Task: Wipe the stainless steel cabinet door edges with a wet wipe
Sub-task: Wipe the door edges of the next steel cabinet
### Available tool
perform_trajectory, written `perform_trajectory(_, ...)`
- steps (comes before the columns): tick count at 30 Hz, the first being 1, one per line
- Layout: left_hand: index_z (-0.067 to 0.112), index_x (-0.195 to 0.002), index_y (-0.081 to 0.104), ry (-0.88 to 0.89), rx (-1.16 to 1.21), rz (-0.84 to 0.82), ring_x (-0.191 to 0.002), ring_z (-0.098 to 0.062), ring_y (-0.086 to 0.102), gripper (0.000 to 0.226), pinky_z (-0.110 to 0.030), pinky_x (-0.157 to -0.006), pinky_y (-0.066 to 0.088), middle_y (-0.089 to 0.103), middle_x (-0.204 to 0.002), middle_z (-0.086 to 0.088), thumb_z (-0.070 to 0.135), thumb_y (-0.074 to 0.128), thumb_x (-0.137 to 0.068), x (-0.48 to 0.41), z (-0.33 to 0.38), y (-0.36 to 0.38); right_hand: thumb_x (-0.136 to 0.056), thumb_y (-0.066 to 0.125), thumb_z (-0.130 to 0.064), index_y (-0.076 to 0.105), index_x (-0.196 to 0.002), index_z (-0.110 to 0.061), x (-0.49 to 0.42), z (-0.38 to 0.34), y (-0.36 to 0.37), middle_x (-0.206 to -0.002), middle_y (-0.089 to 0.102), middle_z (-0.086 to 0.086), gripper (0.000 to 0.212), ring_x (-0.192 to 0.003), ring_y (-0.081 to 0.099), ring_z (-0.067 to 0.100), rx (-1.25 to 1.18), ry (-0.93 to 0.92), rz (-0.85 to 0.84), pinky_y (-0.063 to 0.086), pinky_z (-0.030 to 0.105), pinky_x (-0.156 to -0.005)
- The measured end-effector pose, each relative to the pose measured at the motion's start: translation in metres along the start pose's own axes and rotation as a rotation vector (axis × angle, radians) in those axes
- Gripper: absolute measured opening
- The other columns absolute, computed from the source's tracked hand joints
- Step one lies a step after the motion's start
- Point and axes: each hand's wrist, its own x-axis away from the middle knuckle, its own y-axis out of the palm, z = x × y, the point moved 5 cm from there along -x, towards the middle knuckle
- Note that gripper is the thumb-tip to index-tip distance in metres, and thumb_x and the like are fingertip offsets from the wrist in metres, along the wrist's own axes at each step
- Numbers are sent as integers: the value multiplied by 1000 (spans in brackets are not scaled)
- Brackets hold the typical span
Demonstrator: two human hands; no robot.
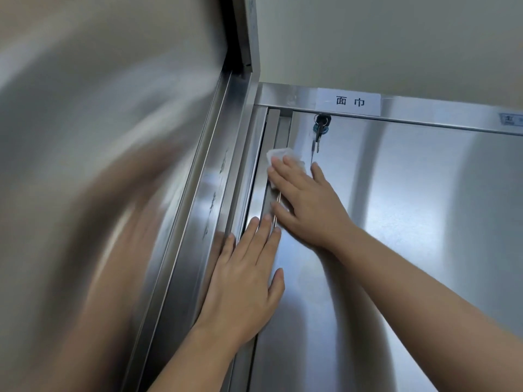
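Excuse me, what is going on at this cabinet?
A person is wiping the shiny stainless steel cabinet door along its left edge. The right hand presses a white wet wipe against it near the top; the left hand rests flat lower down. Small metal keys hang in the lock.

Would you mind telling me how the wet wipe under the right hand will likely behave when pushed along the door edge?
The wet wipe looks crumpled and limp, so probably floppy, bunching unless the right hand presses it flat. It seems thin and light. On the smooth door edge it should slide easily.
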Motion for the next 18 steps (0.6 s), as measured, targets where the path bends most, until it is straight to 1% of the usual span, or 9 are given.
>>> perform_trajectory(1, 6, -127, 57, -1, 6, -6, -125, -26, 48, 56, -50, -93, 45, 50, -137, -10, 32, 35, -82, 0, 0, 0, -96, 40, -32, 22, -147, -14, -8, 6, 0, -156, 12, 1, 57, -144, 7, 15, 32, 18, -33, 3, 39, -113)
perform_trajectory(2, 6, -128, 56, -1, 11, -10, -126, -26, 47, 56, -49, -93, 44, 49, -138, -10, 32, 35, -83, 1, -1, 0, -98, 35, -34, 17, -148, -15, -16, 11, 0, -157, 7, 0, 57, -144, 2, 14, 68, 34, -40, 0, 36, -113)
perform_trajectory(4, 7, -128, 56, 1, 9, -11, -127, -26, 46, 56, -48, -94, 44, 48, -139, -10, 32, 35, -83, 1, -1, 1, -99, 30, -37, 11, -149, -14, -27, 15, -2, -157, 1, 0, 58, -144, -2, 14, 119, 62, -38, -2, 34, -112)
perform_trajectory(7, 7, -129, 55, 6, 1, -7, -127, -27, 46, 56, -48, -94, 43, 46, -139, -11, 32, 35, -83, 1, -1, 2, -99, 27, -40, 9, -149, -12, -23, 9, 0, -157, -1, 2, 60, -144, -5, 14, 124, 66, -42, -8, 34, -112)
perform_trajectory(12, 7, -128, 56, 5, -10, -3, -126, -29, 46, 56, -49, -92, 45, 47, -139, -12, 31, 34, -83, 3, -2, 4, -99, 26, -41, 9, -148, -8, -19, 6, -1, -157, 1, 7, 62, -144, -3, 17, 154, 9, -56, -12, 25, -110)
perform_trajectory(18, 8, -128, 56, 12, -4, 12, -126, -28, 47, 55, -49, -88, 47, 47, -139, -10, 31, 35, -83, 4, -2, 5, -100, 22, -42, 3, -148, -6, -66, 26, -10, -157, -6, 9, 64, -144, -7, 18, 59, 199, -88, -6, 29, -113)
